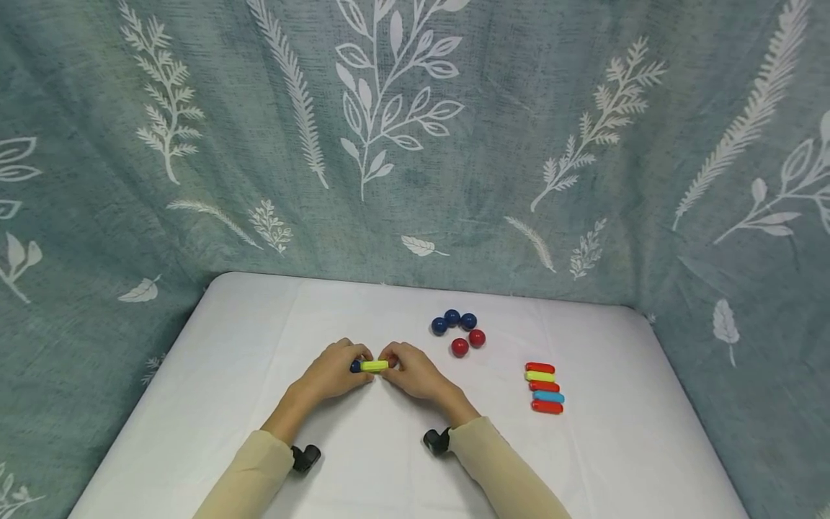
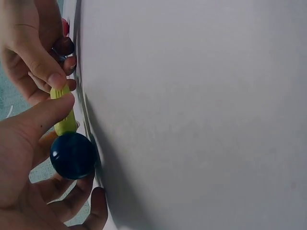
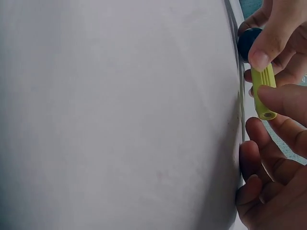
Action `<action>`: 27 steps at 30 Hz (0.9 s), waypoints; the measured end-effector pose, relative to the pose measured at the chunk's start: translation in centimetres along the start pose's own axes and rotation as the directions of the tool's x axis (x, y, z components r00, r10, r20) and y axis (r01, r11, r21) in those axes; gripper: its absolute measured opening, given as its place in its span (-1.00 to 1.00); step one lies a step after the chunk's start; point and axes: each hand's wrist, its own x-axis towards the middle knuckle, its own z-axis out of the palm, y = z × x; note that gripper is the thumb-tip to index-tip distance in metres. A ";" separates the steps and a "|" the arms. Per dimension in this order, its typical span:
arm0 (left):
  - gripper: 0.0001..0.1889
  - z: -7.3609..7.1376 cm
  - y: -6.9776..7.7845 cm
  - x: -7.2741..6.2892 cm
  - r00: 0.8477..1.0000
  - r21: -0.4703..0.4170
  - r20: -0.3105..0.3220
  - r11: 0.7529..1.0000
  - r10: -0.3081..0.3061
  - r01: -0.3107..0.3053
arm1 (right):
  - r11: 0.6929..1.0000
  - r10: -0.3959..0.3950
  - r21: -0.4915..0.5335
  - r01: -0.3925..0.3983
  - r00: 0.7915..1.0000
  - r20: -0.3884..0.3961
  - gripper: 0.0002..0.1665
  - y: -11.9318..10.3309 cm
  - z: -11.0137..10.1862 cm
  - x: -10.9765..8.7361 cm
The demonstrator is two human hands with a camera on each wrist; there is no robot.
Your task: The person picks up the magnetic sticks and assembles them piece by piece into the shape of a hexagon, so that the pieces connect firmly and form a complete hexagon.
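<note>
Near the middle of the white table, a yellow stick [image 1: 374, 366] lies crosswise between my hands, with a dark blue ball [image 2: 73, 155] at its left end. My left hand [image 1: 333, 370] pinches the stick between thumb and fingers, close to the ball. The thumb and fingers of my right hand [image 1: 416, 372] pinch the same stick toward its other end. In the right wrist view, that free end shows a small dark spot, and the ball is partly covered by the left thumb.
Beyond my right hand sit three blue balls [image 1: 452, 317] and two red balls [image 1: 476, 338]. Farther right is a column of red, yellow and blue sticks [image 1: 545, 386]. A patterned green curtain [image 1: 415, 216] hangs behind the white table [image 1: 350, 461].
</note>
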 end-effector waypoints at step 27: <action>-0.81 0.1 -0.2 0.3 1.000 -0.059 0.018 0.998 -0.009 0.010 | 0.997 0.024 0.077 -0.017 0.996 -0.089 -0.73 0.5 -1.3 -2.9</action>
